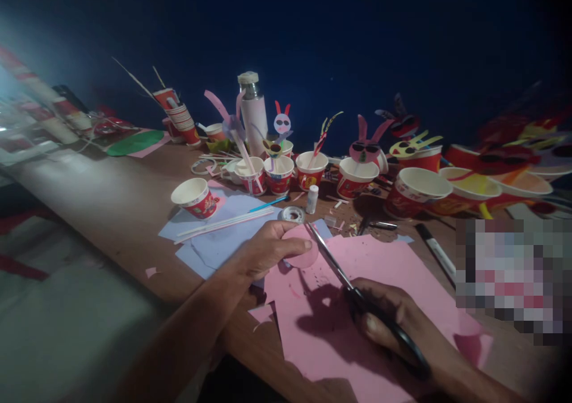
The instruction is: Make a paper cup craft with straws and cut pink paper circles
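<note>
Between the thumb and fingers of my left hand (268,248) is a small rounded piece of pink paper (302,247). My right hand (393,319) grips black-handled scissors (339,269), whose blades point up and left, their tips at the right edge of the pink piece. Under both hands lies a large pink sheet (375,260) with dark specks on it. Left of it are light blue sheets (205,257) bearing white straws (227,223) and a red-and-white paper cup (192,197).
Several paper cups (357,179) with paper bunny faces line the back, near a thermos (254,120). A tape roll (292,214), a small white bottle (312,200) and a marker (435,251) lie nearer. Paper scraps (261,313) dot the table's front edge.
</note>
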Tool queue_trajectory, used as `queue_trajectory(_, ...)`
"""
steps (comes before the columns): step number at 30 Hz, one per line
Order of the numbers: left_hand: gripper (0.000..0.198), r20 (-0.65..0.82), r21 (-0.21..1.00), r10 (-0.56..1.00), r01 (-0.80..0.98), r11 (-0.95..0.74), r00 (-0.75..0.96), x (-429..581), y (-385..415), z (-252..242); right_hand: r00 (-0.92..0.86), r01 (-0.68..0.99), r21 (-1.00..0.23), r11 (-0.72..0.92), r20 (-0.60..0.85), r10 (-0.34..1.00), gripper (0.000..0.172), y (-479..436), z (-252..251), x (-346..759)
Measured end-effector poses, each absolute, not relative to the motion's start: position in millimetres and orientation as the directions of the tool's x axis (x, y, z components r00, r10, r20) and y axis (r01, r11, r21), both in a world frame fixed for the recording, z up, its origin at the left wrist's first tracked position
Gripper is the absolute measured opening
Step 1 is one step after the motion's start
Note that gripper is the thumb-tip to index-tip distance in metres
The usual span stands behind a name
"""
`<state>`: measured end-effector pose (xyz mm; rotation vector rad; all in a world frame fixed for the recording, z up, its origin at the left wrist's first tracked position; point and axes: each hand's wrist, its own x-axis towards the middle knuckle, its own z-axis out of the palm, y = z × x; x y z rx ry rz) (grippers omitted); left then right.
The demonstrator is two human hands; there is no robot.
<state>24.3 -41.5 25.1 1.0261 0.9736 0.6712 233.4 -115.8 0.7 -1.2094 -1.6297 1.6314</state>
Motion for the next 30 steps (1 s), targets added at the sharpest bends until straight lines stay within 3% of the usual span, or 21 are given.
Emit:
queue_trajectory(13,0.024,-0.351,0.919,0.830,-0.009,0.394,0.432,24.5,-41.3,25.3,-0.430,0.237,-0.961,-0.140,-0.233,0.872,0.029,-115.9,3.3,231.6)
queue_trajectory(30,0.023,-0.373,0.898,0.827,-0.060,0.436,0.421,24.7,-40.7,26.3,-0.450,0.237,-0.951,-0.200,-0.289,0.845,0.041,-115.9,2.3,233.7)
